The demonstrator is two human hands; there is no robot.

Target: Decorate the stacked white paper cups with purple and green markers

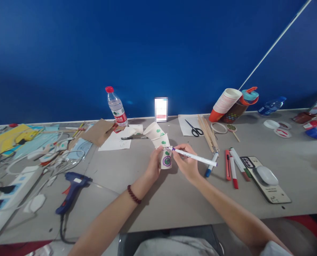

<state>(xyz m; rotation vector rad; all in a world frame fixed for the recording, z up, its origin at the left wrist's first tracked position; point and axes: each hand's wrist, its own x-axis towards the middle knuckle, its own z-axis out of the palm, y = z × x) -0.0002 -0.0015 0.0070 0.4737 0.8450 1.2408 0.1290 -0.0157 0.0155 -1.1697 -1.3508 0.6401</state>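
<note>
White paper cups [160,134], joined in a bent row, carry green spots and lie in front of me. The nearest piece shows a purple ring around a green and dark circle [167,161]. My left hand [154,163] is closed on the side of this piece, thumb at its top edge. In my right hand [186,165] is a white marker [199,158] with a purple tip end, held like a pen. Its tip is at the upper part of the nearest piece, by a thin dark line; whether it touches cannot be made out.
To the left lie a glue gun [74,188], a power strip [13,199] and tangled cables. A water bottle [117,107] and a lit phone [161,109] stand behind. Scissors [195,130], wooden sticks [208,133], stacked cups [224,105], markers [233,172] and another phone [265,181] are right.
</note>
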